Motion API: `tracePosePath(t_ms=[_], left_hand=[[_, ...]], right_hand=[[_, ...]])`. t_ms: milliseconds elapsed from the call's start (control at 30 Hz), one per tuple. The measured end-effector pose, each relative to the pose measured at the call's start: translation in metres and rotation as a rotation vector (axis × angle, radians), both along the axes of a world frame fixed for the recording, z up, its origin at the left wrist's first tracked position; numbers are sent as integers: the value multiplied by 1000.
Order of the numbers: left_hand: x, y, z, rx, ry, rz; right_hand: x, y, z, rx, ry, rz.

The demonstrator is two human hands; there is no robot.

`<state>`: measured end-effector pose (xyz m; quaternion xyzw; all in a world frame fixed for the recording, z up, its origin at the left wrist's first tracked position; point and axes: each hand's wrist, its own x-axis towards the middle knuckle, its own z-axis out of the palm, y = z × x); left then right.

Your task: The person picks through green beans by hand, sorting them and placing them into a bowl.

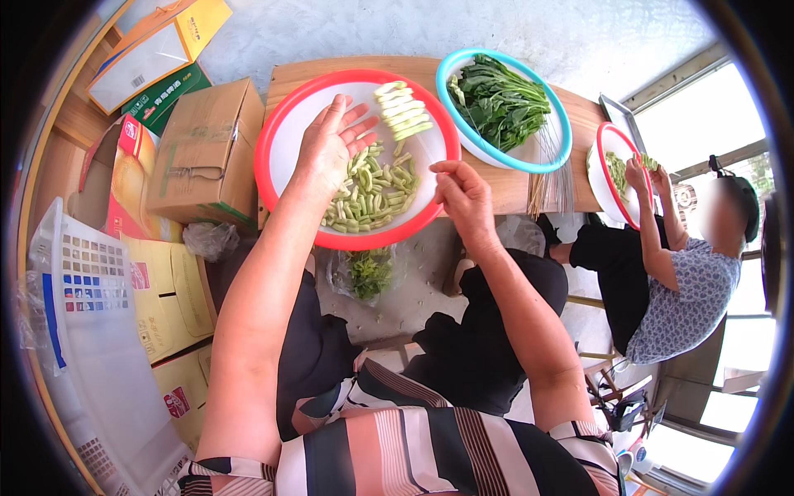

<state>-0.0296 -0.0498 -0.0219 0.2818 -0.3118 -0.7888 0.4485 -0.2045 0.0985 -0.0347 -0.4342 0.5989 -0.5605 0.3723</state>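
Note:
My left hand (332, 139) is over the red-rimmed white basin (282, 130), palm turned up, fingers apart, holding nothing. At the basin's right side my right hand (464, 195) pinches the lower end of a thin skewer (424, 149). Several pale green bean pieces (404, 111) are threaded on it in a row, above the basin's far right part. Many loose cut green bean pieces (372, 195) lie in the bottom of the basin, partly behind my left hand and wrist.
Right of the basin, a blue-rimmed basin (441, 93) holds leafy greens (505, 102) and thin skewers (552, 167). Further right, a seated person (688, 273) holds threaded pieces over another red-rimmed basin (597, 180). Cardboard boxes (198, 149) and a white plastic crate (105, 359) stand left.

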Motion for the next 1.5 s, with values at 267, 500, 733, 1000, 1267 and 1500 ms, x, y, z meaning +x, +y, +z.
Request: tracePosePath(t_ms=[267,500,733,1000,1267,1500], left_hand=[[6,8,24,-57,-34,-35],[16,4,27,-38,-13,-39],[18,1,31,-47,-26,-54],[14,2,29,-69,-42,-85],[19,2,13,-83,-96,-44],[39,-7,20,-116,-94,-120]], right_hand=[[-95,-44,25,152,-177,-99],[-136,-116,2,296,-141,-220],[-158,-161,-20,537,-125,-235],[-166,-139,-32,514,286,-246],[-170,-29,39,397,639,-54],[-229,104,33,571,439,-211]])
